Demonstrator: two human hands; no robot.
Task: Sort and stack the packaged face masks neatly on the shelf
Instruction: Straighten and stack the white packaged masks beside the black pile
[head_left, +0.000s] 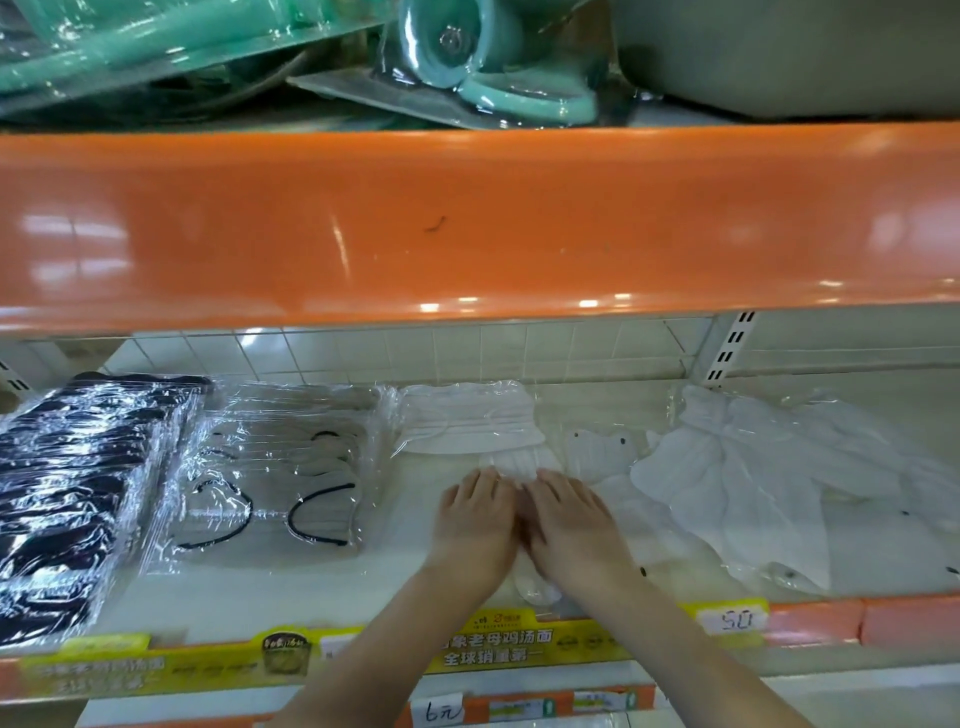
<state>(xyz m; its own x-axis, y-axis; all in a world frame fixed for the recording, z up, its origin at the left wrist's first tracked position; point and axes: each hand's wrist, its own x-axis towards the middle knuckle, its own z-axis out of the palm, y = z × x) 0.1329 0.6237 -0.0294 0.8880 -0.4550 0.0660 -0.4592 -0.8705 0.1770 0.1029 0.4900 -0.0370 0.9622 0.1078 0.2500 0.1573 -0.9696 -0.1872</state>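
On the white shelf (291, 597) both my hands lie side by side, palms down, on one packaged white mask (511, 467). My left hand (475, 519) and my right hand (569, 525) press it flat with straight fingers. Just behind it sits a stack of white masks in clear wrap (470, 418). Left of that lies a pile of grey masks with black ear loops (280, 467). A stack of black masks in shiny plastic (78, 493) fills the far left. Loose white packaged masks (743, 488) are scattered to the right.
An orange shelf edge (467, 223) hangs overhead, with green plastic goods (457, 57) on top. A yellow price strip (493, 649) runs along the shelf's front lip. A slotted upright (730, 348) stands at the back right.
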